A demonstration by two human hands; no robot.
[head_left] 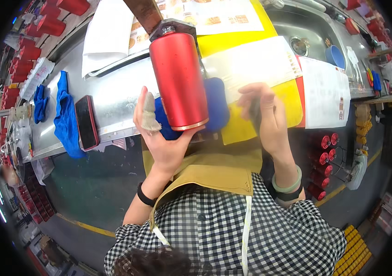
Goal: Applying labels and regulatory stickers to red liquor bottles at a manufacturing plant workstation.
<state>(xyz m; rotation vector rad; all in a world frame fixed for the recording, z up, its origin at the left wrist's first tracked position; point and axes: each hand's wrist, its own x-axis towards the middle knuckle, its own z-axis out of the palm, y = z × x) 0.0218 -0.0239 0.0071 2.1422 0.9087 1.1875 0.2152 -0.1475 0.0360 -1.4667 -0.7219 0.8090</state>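
Observation:
A glossy red metal cylinder (180,78) leans slightly in front of me, its upper end at a dark metal bracket (168,27). My left hand (163,145) is at its lower end, the thumb along the coppery rim and the fingers stretched up beside its left side. One of those fingers wears a pale knitted finger cover (149,115). Behind the cylinder shows blue material (216,103). To the right, my right hand (271,117) is raised over the yellow sheet (242,124), fingers loosely bent and apart. A dark patch near its fingers is too blurred to identify.
On the metal bench (117,106) lie a phone (87,122) and a blue cloth (66,117) to the left. Printed papers (327,92) cover the right side, before a sink (297,27) with a blue cup (334,56). Red cylinders (322,158) stand on a rack at lower right.

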